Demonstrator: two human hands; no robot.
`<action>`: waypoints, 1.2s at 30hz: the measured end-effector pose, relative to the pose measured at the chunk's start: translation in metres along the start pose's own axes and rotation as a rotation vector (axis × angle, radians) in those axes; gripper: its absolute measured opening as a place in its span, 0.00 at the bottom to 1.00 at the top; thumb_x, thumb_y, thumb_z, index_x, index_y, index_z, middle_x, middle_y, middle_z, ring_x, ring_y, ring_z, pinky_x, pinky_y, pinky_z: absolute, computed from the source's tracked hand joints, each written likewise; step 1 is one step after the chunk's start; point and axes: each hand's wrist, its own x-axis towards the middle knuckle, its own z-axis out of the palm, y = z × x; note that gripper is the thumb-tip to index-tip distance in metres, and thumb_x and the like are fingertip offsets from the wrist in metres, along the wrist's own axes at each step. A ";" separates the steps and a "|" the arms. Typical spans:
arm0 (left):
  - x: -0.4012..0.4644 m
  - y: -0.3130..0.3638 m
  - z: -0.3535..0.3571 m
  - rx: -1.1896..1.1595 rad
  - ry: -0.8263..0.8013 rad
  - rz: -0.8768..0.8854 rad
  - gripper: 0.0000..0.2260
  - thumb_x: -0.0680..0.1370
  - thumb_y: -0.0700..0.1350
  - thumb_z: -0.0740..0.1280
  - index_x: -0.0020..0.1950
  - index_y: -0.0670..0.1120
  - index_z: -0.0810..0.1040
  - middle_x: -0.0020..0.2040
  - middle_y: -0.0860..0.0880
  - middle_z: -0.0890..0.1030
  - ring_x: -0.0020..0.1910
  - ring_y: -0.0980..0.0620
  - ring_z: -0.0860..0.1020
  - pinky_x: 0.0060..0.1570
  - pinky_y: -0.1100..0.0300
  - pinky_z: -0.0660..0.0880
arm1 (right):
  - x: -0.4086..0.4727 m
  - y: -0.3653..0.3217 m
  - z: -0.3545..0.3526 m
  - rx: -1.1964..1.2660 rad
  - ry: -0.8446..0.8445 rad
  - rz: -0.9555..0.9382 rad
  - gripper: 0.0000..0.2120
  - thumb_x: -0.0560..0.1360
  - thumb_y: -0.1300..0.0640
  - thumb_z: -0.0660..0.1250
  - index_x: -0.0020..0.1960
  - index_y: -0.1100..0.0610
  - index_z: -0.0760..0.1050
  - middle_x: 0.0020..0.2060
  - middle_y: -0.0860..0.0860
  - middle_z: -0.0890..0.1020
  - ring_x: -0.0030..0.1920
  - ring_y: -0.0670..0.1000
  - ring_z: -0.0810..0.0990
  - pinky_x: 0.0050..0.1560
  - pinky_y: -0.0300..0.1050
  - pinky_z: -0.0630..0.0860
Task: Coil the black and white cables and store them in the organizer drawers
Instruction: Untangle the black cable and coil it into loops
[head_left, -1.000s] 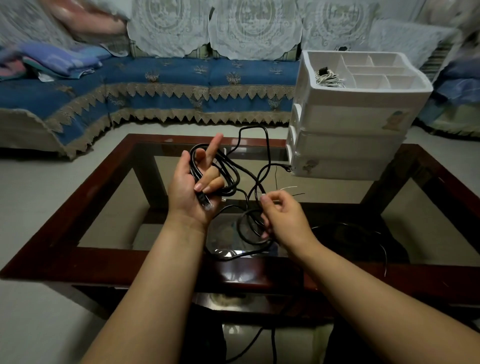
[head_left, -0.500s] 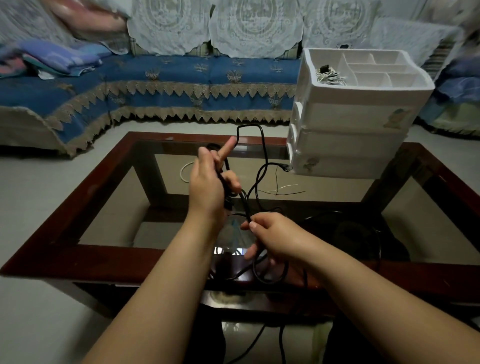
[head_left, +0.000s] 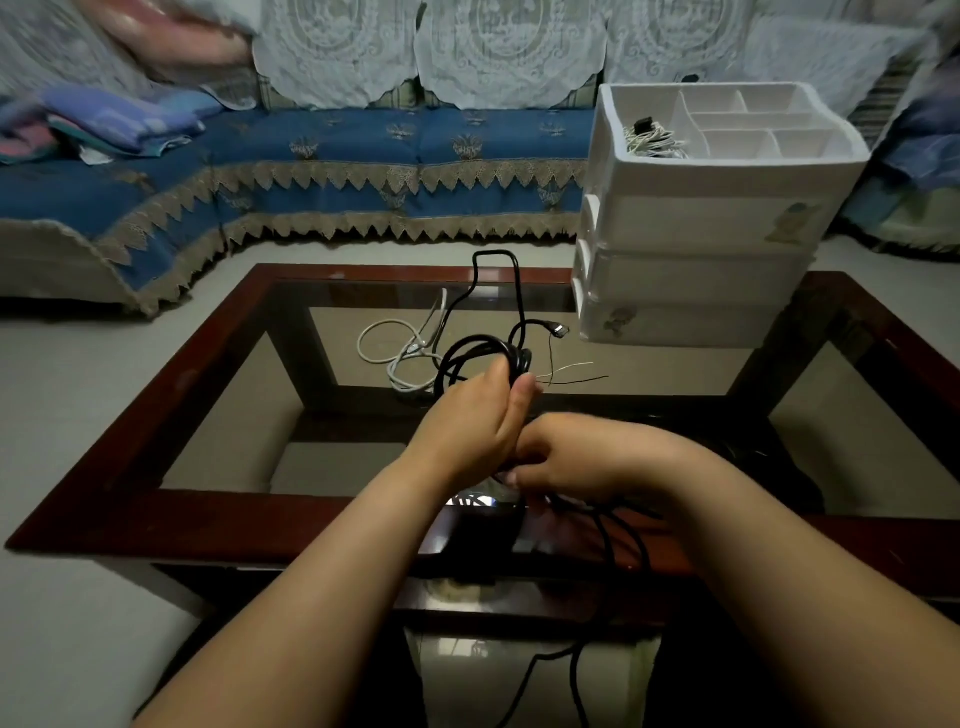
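Black cable (head_left: 483, 345) bundled in loops above glass tabletop (head_left: 332, 364); left hand (head_left: 475, 415) fingers clamped on bundle. Right hand (head_left: 576, 457) fingers curled on trailing strand. White cable (head_left: 395, 353) loose on tabletop. White drawer organizer (head_left: 691, 234) at far right.

Both hands, left hand (head_left: 470, 415) and right hand (head_left: 582, 457), hold the black cable (head_left: 488, 348) above the glass table (head_left: 171, 525).
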 end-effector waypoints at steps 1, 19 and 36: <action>-0.001 0.000 -0.001 -0.003 -0.007 -0.003 0.17 0.83 0.52 0.51 0.52 0.42 0.72 0.41 0.47 0.77 0.40 0.46 0.76 0.38 0.52 0.69 | -0.002 0.000 -0.002 0.015 0.063 -0.006 0.07 0.78 0.54 0.64 0.48 0.55 0.80 0.34 0.45 0.81 0.36 0.43 0.78 0.40 0.38 0.72; -0.003 -0.010 -0.022 -0.957 -0.282 -0.256 0.43 0.58 0.72 0.70 0.56 0.38 0.70 0.31 0.51 0.77 0.23 0.59 0.66 0.22 0.67 0.62 | -0.019 0.022 -0.028 0.729 -0.087 -0.370 0.51 0.59 0.28 0.70 0.75 0.43 0.53 0.46 0.52 0.80 0.55 0.51 0.78 0.67 0.58 0.68; 0.000 -0.004 -0.032 -1.259 -0.317 -0.335 0.17 0.74 0.58 0.65 0.33 0.50 0.64 0.24 0.54 0.62 0.19 0.58 0.58 0.19 0.67 0.56 | -0.010 0.007 -0.008 0.412 1.082 -0.147 0.09 0.75 0.48 0.66 0.49 0.52 0.71 0.30 0.42 0.78 0.33 0.40 0.78 0.36 0.41 0.76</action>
